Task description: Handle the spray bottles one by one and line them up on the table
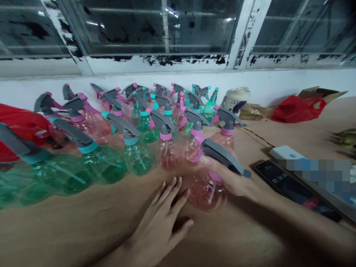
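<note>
My right hand (229, 176) is closed around the neck of a pink spray bottle (204, 194) with a grey and pink trigger head. That bottle stands near the front of the other bottles, and its clear dip tube shows through the body. Flat on the tabletop, just left of it, lies my left hand (164, 218), fingers spread and holding nothing. Nearest beyond my hands are another pink spray bottle (167, 154) and a green spray bottle (138, 159) with a turquoise collar. Several more green and pink spray bottles fill the left and back.
To the right lie a phone (294, 189) showing a timer and a white device (287, 152) with a thin wire. Against the wall are a white tub (236, 98), a small brown box (253, 111) and a red bag (297, 109). More red plastic (22, 124) lies far left.
</note>
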{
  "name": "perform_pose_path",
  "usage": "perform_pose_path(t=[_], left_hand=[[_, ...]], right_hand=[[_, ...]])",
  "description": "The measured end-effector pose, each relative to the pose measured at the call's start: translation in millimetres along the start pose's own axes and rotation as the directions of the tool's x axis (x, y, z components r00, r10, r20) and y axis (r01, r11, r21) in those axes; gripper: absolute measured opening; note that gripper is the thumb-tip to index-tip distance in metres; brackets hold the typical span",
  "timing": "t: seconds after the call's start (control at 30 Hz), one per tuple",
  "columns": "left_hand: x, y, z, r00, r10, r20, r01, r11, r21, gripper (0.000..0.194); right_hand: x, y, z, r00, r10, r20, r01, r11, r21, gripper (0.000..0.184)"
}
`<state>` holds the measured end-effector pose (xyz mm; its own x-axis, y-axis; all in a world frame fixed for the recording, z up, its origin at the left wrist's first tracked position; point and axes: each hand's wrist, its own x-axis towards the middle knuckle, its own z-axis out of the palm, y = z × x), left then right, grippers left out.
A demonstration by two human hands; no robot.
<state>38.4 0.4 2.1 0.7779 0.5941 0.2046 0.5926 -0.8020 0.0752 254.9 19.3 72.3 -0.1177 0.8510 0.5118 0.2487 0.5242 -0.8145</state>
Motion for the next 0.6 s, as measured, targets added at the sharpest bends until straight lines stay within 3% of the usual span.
perform_pose_path(t=[0.2, 0.43, 0.6], left_hand=[[-0.7, -0.8, 2.2, 1.000, 0.006, -0.018, -0.005, 1.000, 0.012, 0.056], [-0.8, 0.5, 0.9, 1.000, 0.004, 0.001, -0.004, 1.000, -0.005, 0.056], [0.6, 0.4, 0.3, 1.000, 0.000, -0.003, 0.000, 1.000, -0.016, 0.056]], right_hand=[[1.1, -1.6, -3.7, 0.997, 0.074, 0.032, -0.076, 0.995, 0.063, 0.023], [-4.6, -4.2, -0.4, 1.000, -0.024, 0.006, 0.024, 0.998, -0.053, 0.016], [-4.0, -6.4, 0.9, 1.000, -0.005, 0.023, 0.006, 0.998, -0.064, 0.018]])
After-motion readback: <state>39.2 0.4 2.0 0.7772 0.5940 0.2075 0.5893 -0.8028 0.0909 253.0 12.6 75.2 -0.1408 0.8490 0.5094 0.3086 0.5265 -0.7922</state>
